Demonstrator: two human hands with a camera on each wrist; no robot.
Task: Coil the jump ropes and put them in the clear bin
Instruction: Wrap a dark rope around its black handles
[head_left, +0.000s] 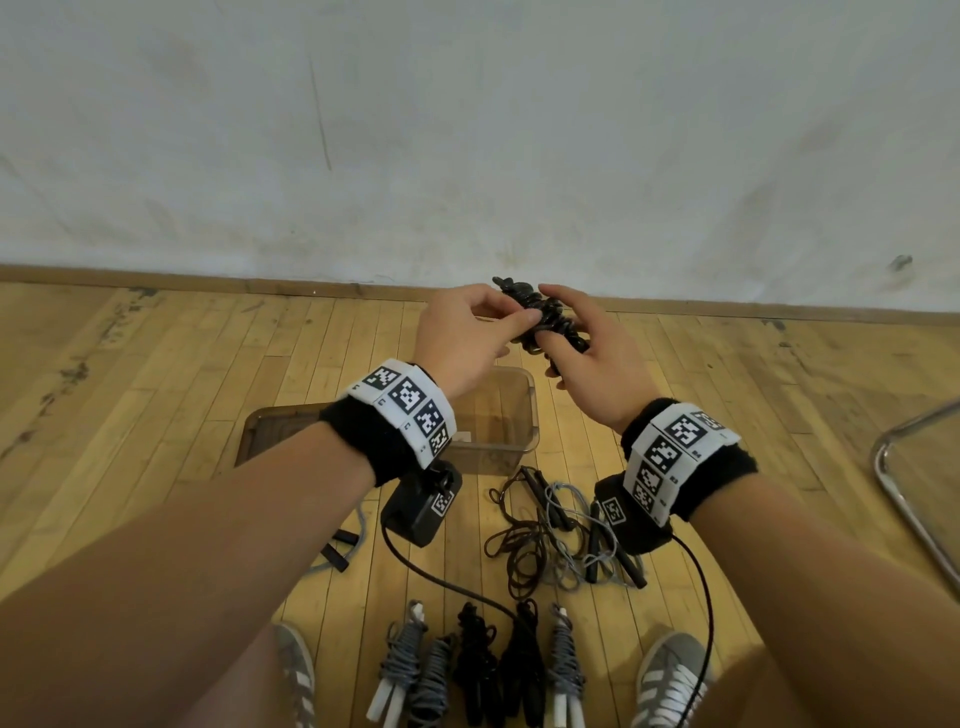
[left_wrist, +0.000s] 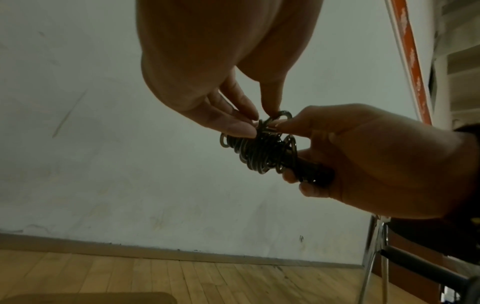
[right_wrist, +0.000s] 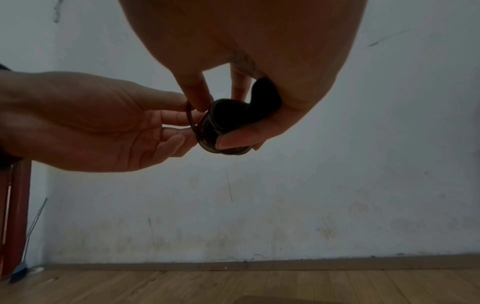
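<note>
Showing a black jump rope (head_left: 540, 317), coiled tightly about its handles, held up in the air above the clear bin (head_left: 511, 415), which stands on the wooden floor (head_left: 156, 395). Right hand (head_left: 592, 358) curls its fingers around the handle end, while the left hand (head_left: 467, 338) pinches a loop of cord at the bundle's top between thumb and fingertips. Five coiled ropes (head_left: 478, 670) lie in a row near the shoes (head_left: 670, 680), with a loose tangle of ropes (head_left: 556, 535) between them and the bin.
</note>
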